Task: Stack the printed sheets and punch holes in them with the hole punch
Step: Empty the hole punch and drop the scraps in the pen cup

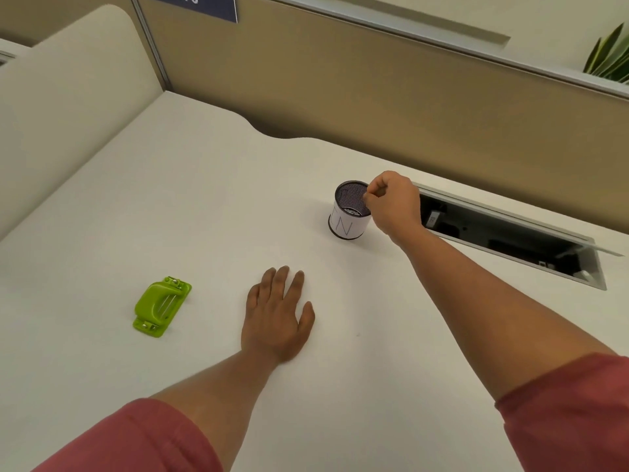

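Observation:
A lime-green hole punch (162,305) lies on the white desk (170,199) at the left, untouched. My left hand (277,315) rests flat on the desk to the punch's right, fingers spread, holding nothing. My right hand (391,202) hovers at the rim of a dark mesh cup (349,211) wrapped in a white paper label, fingertips pinched together over the cup's opening; whether they hold anything I cannot tell. No printed sheets are in view.
An open cable hatch (510,233) is sunk into the desk at the right, behind my right forearm. A tan partition (374,97) runs along the back, a cream panel (68,97) at the left. Plant leaves (609,52) show at top right.

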Demonstrator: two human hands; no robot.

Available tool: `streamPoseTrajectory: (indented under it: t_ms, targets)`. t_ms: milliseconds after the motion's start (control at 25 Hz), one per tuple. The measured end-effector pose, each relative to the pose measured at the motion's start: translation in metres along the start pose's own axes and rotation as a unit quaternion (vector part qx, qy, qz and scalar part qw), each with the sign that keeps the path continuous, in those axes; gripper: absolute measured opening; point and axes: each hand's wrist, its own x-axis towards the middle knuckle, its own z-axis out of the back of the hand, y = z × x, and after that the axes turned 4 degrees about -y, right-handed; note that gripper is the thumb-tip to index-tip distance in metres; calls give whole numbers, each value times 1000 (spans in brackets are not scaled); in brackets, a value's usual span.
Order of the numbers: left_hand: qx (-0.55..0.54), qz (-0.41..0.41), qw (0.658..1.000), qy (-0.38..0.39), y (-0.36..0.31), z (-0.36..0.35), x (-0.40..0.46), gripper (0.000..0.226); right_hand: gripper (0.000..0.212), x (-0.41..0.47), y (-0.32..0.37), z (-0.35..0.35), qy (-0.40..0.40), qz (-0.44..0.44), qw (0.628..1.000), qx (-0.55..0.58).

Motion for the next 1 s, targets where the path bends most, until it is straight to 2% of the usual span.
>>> streamPoseTrajectory:
  t_ms: [240, 320, 400, 520, 720, 840, 1000]
  targets:
    - [-2, 7, 1000, 15, 1, -1, 1, 67, 23, -27, 4, 14, -25, -33, 990, 137]
    - [-3, 6, 1000, 15, 1, 0, 2, 67, 22, -47, -2, 19, -5, -32, 988, 151]
    - [0, 6, 1000, 14, 0, 1, 2, 68, 20, -73, -15, 23, 36, -31, 991, 124]
    - [3, 6, 1000, 14, 0, 1, 3, 69, 16, -114, -41, 26, 119, -32, 992, 25]
    - [7, 7, 1000, 13, -1, 0, 1, 69, 12, -168, -76, 24, 239, -19, 964, -114]
    - [5, 8, 1000, 12, -1, 0, 2, 69, 9, -184, -82, 20, 259, -16, 957, -130]
    - [4, 6, 1000, 7, 0, -1, 1, 68, 7, -188, -83, 15, 239, -12, 961, -141]
